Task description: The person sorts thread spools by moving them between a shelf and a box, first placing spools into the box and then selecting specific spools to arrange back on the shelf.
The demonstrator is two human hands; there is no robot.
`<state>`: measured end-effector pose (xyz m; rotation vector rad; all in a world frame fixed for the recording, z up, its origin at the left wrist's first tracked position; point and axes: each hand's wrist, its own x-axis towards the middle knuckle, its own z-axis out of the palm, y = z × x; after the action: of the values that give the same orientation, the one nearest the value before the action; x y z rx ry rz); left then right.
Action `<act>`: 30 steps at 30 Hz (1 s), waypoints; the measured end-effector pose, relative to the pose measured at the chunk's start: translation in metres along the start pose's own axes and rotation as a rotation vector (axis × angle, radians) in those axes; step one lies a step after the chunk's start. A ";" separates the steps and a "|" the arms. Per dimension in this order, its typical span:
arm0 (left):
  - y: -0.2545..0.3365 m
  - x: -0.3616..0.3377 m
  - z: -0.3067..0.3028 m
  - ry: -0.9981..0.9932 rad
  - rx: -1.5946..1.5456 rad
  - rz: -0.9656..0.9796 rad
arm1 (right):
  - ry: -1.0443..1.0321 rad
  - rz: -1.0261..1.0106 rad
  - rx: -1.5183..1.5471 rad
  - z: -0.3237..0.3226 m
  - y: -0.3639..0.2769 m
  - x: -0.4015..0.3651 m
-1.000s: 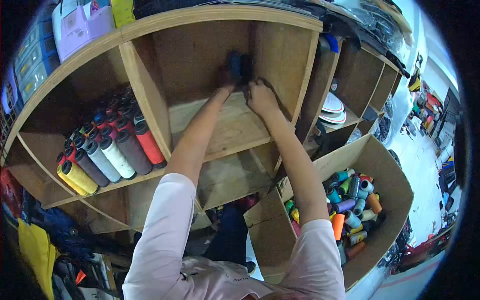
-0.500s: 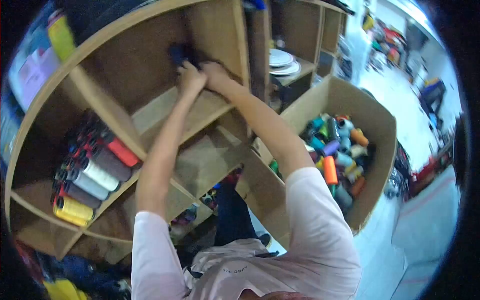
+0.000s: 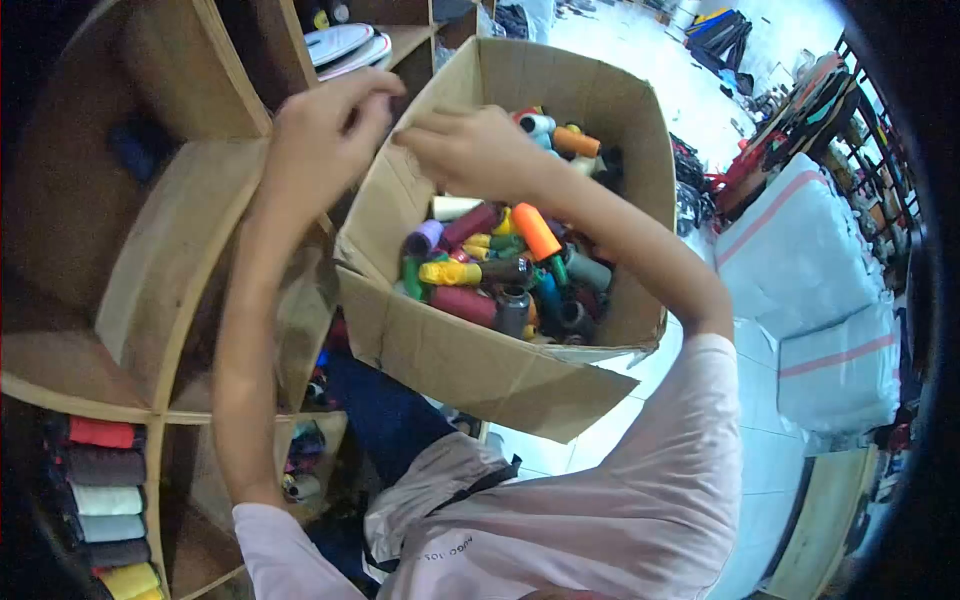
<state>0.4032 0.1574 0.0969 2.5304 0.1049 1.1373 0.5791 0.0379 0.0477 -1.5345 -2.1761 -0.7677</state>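
Note:
My left hand [image 3: 325, 135] is raised between the shelf and the cardboard box [image 3: 460, 360], its thumb and fingers bent together. Facing it, over the box's left wall, my right hand [image 3: 470, 150] has its fingertips pinched. What either hand holds, if anything, is too small to make out. Below my right hand, the box holds a jumble of thread cones and spools, with an orange cone [image 3: 536, 232], a purple spool [image 3: 424, 237] and a yellow-wrapped one [image 3: 450, 273] on top. A dark blue item [image 3: 138, 145], blurred, sits inside the upper shelf compartment.
The wooden shelf unit [image 3: 180, 270] stands on the left. A row of thread cones [image 3: 108, 500] fills a lower compartment. White discs [image 3: 345, 48] rest on a far shelf. White wrapped bales [image 3: 800, 250] stand on the tiled floor at the right.
Both hands have left the shelf compartment and moved right to the box. The dark blue item stays behind in the compartment. The view has turned right, bringing the box to the middle.

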 end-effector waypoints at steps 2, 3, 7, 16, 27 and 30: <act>-0.002 -0.006 0.044 -0.058 0.037 0.084 | -0.034 0.134 -0.017 0.001 0.026 -0.038; -0.011 -0.006 0.070 -0.104 0.034 0.121 | -0.111 0.219 -0.020 0.001 0.035 -0.054; -0.039 -0.012 0.152 -0.313 -0.103 0.143 | -0.275 0.370 -0.023 0.012 0.062 -0.116; -0.093 -0.033 0.253 -1.089 0.153 0.036 | -0.428 0.613 0.008 0.062 0.092 -0.161; -0.140 -0.092 0.273 -0.776 0.008 -0.061 | -0.750 0.653 0.146 0.090 0.081 -0.204; -0.145 -0.076 0.272 -0.851 -0.308 -0.154 | -0.748 0.652 0.260 0.094 0.087 -0.210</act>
<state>0.5632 0.1961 -0.1743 2.4434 -0.0897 -0.0395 0.7329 -0.0368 -0.1285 -2.4234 -1.8495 0.3407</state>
